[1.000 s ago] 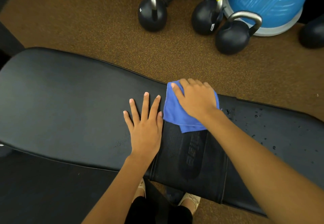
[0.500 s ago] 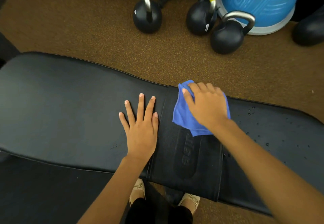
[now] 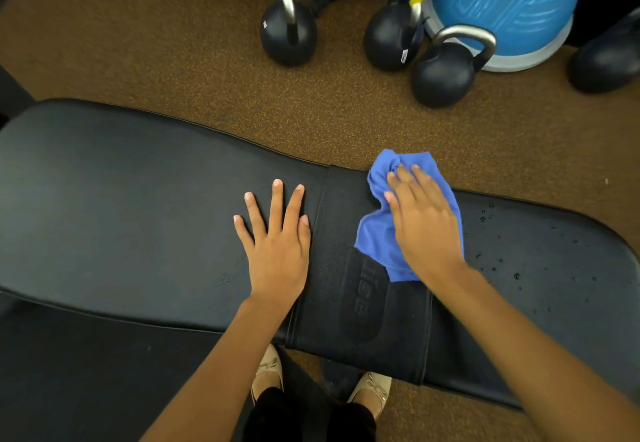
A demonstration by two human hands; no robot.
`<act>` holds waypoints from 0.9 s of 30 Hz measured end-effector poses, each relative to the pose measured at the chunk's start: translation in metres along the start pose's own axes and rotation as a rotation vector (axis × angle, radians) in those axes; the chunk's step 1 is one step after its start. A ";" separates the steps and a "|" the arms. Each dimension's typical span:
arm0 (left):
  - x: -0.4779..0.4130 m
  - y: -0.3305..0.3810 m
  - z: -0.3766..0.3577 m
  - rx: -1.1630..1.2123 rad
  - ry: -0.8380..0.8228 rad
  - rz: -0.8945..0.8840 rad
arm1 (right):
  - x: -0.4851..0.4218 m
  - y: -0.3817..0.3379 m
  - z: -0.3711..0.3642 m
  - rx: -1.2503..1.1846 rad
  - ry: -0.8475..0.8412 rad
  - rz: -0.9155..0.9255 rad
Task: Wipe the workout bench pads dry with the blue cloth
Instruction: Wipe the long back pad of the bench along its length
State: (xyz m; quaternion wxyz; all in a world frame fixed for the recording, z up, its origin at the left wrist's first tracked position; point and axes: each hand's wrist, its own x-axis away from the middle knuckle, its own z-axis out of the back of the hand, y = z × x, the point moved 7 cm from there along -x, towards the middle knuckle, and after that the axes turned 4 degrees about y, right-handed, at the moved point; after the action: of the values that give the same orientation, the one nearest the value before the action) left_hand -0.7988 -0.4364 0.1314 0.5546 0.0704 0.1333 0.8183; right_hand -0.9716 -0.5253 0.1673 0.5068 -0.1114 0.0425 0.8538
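A long black workout bench pad runs across the view from left to right. My right hand presses the bunched blue cloth flat onto the pad near its far edge, just right of the stitched middle band. My left hand lies flat on the pad with fingers spread, left of that band and holding nothing. Water droplets dot the pad to the right of the cloth.
Three black kettlebells stand on the brown speckled floor beyond the bench. A blue balance dome sits behind them, with another dark weight at the far right. My feet show below the bench's near edge.
My right hand has slid the blue cloth to the right along the far edge of the pad, and the cloth has bunched up. My left hand stays flat in place.
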 end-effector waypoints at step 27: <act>-0.001 0.000 0.000 0.011 -0.078 0.020 | 0.050 -0.028 0.003 0.026 -0.222 -0.070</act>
State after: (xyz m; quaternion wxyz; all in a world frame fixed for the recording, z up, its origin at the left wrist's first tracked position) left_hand -0.7981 -0.4376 0.1314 0.5508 0.1067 0.1152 0.8197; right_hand -0.9704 -0.4688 0.1598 0.5392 -0.0113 -0.0067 0.8421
